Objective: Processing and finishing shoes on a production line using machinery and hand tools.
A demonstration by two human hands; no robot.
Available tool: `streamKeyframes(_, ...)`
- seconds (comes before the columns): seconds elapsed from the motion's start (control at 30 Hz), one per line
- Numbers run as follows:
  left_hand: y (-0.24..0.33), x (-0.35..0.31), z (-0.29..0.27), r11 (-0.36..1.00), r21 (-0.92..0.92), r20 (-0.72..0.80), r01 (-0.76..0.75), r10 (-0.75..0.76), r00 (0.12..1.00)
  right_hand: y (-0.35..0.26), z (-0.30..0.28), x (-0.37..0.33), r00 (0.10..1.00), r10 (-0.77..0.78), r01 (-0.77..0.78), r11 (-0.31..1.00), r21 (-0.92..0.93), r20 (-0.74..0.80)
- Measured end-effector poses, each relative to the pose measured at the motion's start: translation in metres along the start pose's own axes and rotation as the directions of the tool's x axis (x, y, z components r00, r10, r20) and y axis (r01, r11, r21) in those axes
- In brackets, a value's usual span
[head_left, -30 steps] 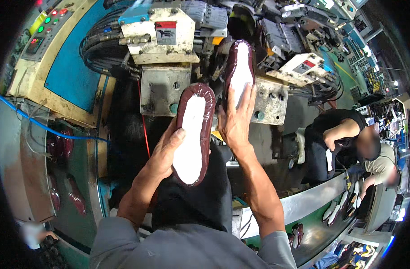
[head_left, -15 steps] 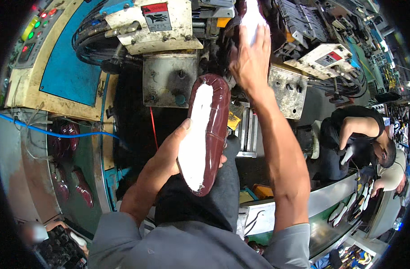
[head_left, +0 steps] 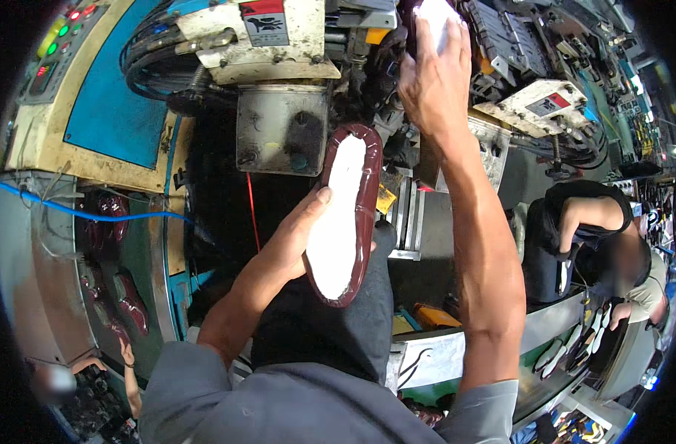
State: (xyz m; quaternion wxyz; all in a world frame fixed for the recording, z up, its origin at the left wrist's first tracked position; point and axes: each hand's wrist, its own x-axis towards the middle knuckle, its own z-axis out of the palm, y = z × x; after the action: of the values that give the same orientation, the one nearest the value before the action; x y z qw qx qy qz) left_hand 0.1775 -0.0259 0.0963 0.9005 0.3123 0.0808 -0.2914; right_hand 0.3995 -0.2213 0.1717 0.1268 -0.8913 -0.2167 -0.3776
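Right hand (head_left: pixel 438 92) moved the far shoe (head_left: pixel 436 15) deeper into the machine (head_left: pixel 278 63).
Left hand (head_left: pixel 290 240) squeezes the near shoe (head_left: pixel 343 214) outside it; right grip: can't tell.

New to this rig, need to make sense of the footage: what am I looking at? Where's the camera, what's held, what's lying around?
No robot here, just two bare human hands. The view looks down from the left of two fisheye cameras worn on the head, so straight edges bend near the rim. The left hand holds a maroon shoe, its white underside facing the camera. The right hand is on a second shoe at the machine; whether it grips it isn't clear. At the left, more maroon shoes lie on a green surface.
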Motion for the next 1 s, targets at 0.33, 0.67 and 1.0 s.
streamKeyframes(0.33,-0.016,-0.061,-0.007,0.663,0.680,0.038,-0.313,0.394,0.918,-0.139,-0.048,-0.160,0.572,0.292,-0.599,-0.490,0.633,0.767)
streamKeyframes(0.67,-0.075,-0.227,-0.076,0.908,0.358,-0.294,-0.220,0.333,0.896,-0.257,-0.025,-0.238,0.435,0.130,-0.814,-0.365,0.451,0.891)
streamKeyframes(1.0,-0.145,-0.466,-0.399,0.499,0.822,-0.520,-0.275,0.854,-0.008,-0.190,-0.027,-0.307,0.431,0.067,-0.897,-0.077,0.435,0.900)
